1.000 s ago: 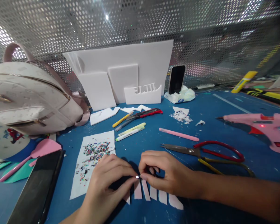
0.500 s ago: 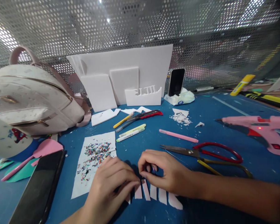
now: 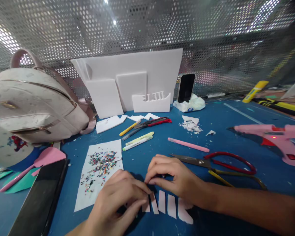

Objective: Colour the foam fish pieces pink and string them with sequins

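i see both hands low at the near edge of the blue table (image 3: 236, 131), fingertips meeting over a row of white strips (image 3: 167, 206). my left hand (image 3: 118, 201) and right hand (image 3: 173, 178) are curled, pinching something too small to make out (i cannot tell what). red-handled scissors (image 3: 216, 162) lie just beyond the right hand, a paper with glitter (image 3: 99, 170) beside the left.

scissors (image 3: 218, 164) right of hands, backpack (image 3: 34, 105) left
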### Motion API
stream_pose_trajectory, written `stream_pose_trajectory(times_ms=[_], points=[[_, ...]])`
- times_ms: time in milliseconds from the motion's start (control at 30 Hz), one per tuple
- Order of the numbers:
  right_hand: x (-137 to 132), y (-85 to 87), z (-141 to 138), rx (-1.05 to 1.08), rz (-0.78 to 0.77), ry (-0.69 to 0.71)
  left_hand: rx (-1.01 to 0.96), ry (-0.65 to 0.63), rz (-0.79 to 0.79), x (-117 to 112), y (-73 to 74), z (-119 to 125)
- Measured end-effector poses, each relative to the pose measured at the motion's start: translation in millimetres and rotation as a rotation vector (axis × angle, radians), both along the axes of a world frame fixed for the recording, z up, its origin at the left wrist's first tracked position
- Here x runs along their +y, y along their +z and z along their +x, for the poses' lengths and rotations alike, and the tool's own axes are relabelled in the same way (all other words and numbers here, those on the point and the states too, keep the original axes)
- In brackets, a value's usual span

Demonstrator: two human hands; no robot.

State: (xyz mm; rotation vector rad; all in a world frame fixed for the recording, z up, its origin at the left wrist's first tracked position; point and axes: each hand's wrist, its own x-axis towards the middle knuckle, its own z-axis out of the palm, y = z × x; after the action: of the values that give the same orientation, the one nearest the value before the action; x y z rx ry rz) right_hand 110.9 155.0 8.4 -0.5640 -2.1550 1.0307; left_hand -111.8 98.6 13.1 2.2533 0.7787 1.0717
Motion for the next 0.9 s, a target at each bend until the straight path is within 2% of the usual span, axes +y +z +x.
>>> stream_pose_trajectory(times_ms=[133,300,433,533,633,700,800,900], points=[[0.3,-3.2,0.1,0.000,-0.035,0.014,-0.105,0.026,-0.136,-1.2,4.5,0.5],[0.1,-1.6,-0.3,-0.021,-0.057,-0.003,-0.183,-0.016,-0.275,-4.6,2.2,2.2],[-0.7,0.9,0.1,-0.035,-0.056,0.002,-0.133,-0.001,-0.239,-2.6,4.6,1.2],[-2.1,3.2,0.9,-0.069,-0.061,-0.005,0.027,0.020,-0.149,7.2,18.4,-10.5],[-3.5,5.4,1.1,-0.094,-0.093,-0.017,0.152,0.162,-0.054,22.2,35.7,-33.1],[-3.9,6.6,0.7,-0.103,-0.113,-0.017,0.216,0.246,-0.026,32.7,41.9,-49.6],[-3.8,8.5,-0.3,-0.102,-0.120,-0.023,0.233,0.363,-0.025,45.3,37.7,-67.0],[-3.3,10.9,-0.7,-0.107,-0.127,-0.028,0.215,0.395,-0.098,51.0,25.8,-72.5]])
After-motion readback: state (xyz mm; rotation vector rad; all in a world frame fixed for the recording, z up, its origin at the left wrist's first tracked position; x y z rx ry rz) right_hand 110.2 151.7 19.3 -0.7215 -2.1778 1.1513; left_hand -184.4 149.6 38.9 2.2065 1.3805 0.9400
